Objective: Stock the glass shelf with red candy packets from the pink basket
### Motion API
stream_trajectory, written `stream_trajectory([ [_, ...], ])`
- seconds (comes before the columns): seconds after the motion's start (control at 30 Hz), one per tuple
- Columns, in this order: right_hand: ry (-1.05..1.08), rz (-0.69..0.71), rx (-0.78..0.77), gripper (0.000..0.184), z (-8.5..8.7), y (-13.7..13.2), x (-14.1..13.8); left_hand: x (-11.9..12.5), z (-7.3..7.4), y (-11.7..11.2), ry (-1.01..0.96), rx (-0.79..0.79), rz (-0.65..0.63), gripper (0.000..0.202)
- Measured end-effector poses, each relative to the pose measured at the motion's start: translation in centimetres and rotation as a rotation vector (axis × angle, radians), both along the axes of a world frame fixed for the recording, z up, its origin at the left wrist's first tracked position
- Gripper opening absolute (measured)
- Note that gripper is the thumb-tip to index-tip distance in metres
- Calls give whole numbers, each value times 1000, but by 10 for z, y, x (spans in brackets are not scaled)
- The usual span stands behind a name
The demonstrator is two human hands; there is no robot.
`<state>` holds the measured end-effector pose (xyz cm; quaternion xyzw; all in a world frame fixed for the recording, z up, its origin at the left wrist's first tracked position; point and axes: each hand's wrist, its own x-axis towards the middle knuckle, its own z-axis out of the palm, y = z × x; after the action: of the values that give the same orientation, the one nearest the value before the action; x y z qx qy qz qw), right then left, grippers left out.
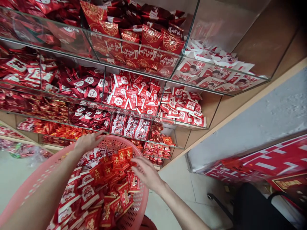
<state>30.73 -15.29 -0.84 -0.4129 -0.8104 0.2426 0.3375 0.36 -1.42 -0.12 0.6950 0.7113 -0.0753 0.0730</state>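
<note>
A pink perforated plastic basket (141,198) stands below me, heaped with small red, white and orange-gold packets (107,172). My left hand (87,142) rests over its far rim, the fingers closed on the edge and partly hidden. At the right side of the basket, my right hand (147,174) reaches in over the rim. Its fingers are bent around the edge of an orange-red packet (124,155) with gold lettering, at the top of the heap. The fingertips are partly hidden among the packets.
Glass-fronted shelves (144,72) ahead hold red and white packets in compartments. A grey wall (263,115) lies to the right, with red printed boxes (273,156) against it. A black chair (251,207) stands at lower right on the tiled floor (177,191).
</note>
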Motion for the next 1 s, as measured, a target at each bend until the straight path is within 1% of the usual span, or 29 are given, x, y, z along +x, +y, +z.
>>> stream_trajectory([
  [0.03,95,-116,3,25,-12,6,10,0,0,1,-1,-2,3,72],
  [0.07,154,-245,-4,24,-27,12,22,0,0,1,-3,-4,7,72],
  [0.1,166,-370,-19,24,-45,19,34,0,0,1,-8,-4,9,72],
  [0.17,43,-602,-110,25,-84,33,61,0,1,2,-22,0,13,71],
  [0.23,-26,-716,-165,27,-119,44,88,0,2,1,-36,2,11,70],
  [0.27,-64,-762,-189,27,-133,49,99,0,3,1,-38,1,7,70],
  [0.3,-101,-797,-209,28,-144,53,109,1,3,1,-35,1,2,70],
  [0.37,-181,-862,-245,30,-159,60,123,0,3,0,-22,-1,-4,70],
  [0.47,-296,-925,-296,34,-169,72,134,0,3,0,-12,3,8,70],
  [0.57,-385,-944,-347,35,-172,84,140,1,3,0,-21,-4,16,71],
  [0.67,-437,-936,-376,31,-173,91,146,0,4,1,-9,-17,12,73],
  [0.73,-446,-921,-374,30,-173,92,150,0,4,2,4,-17,6,72],
  [0.87,-422,-885,-361,34,-174,88,152,-3,1,5,-10,-18,6,73],
  [1.0,-362,-857,-365,31,-177,88,150,-4,0,7,-25,-21,18,72],
])
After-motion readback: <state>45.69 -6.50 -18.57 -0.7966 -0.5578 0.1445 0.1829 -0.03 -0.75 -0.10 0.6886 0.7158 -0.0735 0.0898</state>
